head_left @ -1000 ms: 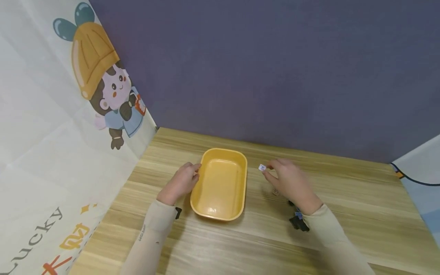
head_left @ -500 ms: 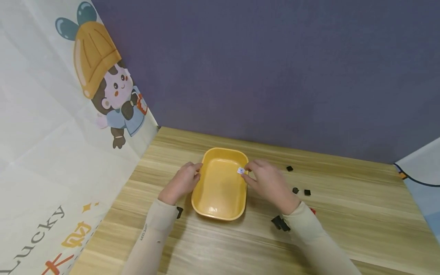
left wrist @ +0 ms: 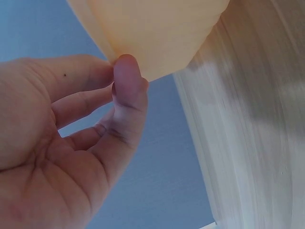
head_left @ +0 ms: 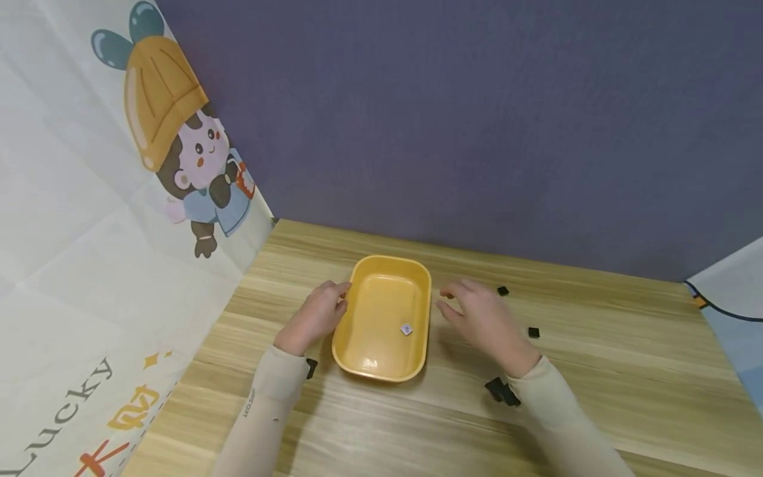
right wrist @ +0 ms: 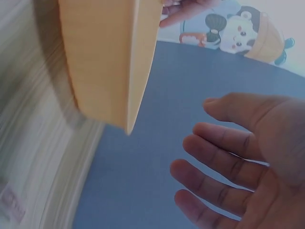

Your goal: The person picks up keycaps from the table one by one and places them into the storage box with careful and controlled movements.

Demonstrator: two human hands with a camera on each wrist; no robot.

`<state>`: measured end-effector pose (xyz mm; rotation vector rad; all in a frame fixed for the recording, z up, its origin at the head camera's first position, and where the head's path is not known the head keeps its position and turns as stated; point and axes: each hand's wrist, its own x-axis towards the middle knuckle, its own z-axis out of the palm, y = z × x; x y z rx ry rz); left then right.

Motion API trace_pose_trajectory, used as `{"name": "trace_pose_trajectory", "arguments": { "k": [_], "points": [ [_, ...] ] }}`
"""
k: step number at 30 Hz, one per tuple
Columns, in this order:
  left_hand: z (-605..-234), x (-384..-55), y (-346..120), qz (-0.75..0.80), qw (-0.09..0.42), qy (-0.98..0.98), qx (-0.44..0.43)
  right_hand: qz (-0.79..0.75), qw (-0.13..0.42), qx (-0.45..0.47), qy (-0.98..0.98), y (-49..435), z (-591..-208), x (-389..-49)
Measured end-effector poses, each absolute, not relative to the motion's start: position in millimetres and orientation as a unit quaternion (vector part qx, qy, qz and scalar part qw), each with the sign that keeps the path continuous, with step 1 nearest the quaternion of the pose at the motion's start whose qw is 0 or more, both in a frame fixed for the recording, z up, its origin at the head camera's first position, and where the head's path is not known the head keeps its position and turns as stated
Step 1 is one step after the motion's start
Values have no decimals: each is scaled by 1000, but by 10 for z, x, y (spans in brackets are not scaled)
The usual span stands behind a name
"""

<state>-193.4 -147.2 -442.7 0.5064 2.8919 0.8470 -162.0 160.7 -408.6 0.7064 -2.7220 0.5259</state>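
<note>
A shallow yellow plastic tray (head_left: 381,377) with rounded corners stands on the wooden table. My left hand (head_left: 316,316) pinches its left rim; in the left wrist view the thumb of that hand (left wrist: 81,129) lies at the tray's edge (left wrist: 157,38). Inside the tray, toward the right, lies a small white square piece (head_left: 406,329) with a bluish mark. My right hand (head_left: 483,321) hovers just right of the tray and holds nothing. The right wrist view shows its fingers (right wrist: 214,157) loosely spread, apart from the tray wall (right wrist: 97,62).
Two small black squares lie right of my right hand, a farther black square (head_left: 503,291) and a nearer black square (head_left: 533,332). Black device parts (head_left: 503,391) show beside the right sleeve. A dark blue panel (head_left: 453,132) rises behind the table (head_left: 626,371); a printed white sheet (head_left: 59,232) stands left.
My right hand carried the white piece left over the tray's right rim, let it drop inside, then drew back slightly right. My left hand stays at the rim.
</note>
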Motion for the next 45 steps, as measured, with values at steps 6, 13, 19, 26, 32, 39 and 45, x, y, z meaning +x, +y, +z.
{"name": "trace_pose_trajectory", "arguments": {
  "k": [6,13,19,26,32,39,45],
  "points": [
    [-4425,-1928,-1480,275,47,947,162,182,129,211,-952,1922,-4097,-1528],
    [-4418,-1924,-1495,279,48,946,159,165,130,198,-957,2241,-4181,-1496],
    [-4427,-1936,-1498,276,46,947,158,149,79,172,-971,2414,-4357,-1489],
    [-4417,-1938,-1496,278,52,946,158,137,35,167,-976,2529,-4652,-1541],
    [-4433,-1949,-1491,278,58,946,159,108,24,164,-980,2548,-4802,-1590],
    [-4431,-1956,-1483,278,54,945,166,103,25,168,-980,2555,-4860,-1594],
    [-4441,-1960,-1487,275,48,945,167,94,42,170,-980,2544,-4879,-1586]
  ]
}}
